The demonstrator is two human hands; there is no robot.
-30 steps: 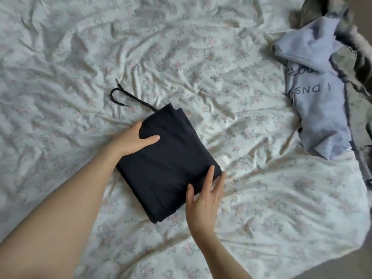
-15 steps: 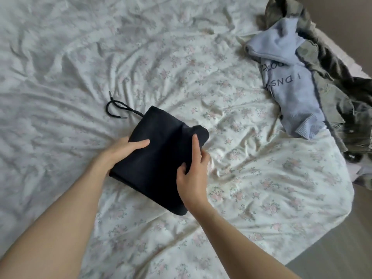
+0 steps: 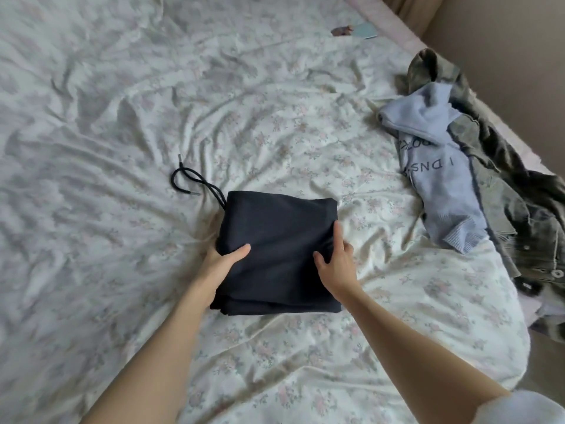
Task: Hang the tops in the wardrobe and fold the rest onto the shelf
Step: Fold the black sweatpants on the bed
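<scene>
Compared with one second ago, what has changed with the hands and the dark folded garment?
The right hand moved from the near corner of the dark folded garment to its right edge and now grips it. The left hand still grips the left edge. The garment has turned squarer to the view. Its drawstring still trails on the bedsheet, and the light blue hoodie stayed put.

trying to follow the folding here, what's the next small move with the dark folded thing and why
Probably lift it off the bed. The dark garment already lies folded into a compact square, and the left hand and right hand each hold a side edge, thumbs on top. Its drawstring trails loose on the sheet, so tucking it in first may help.
</scene>
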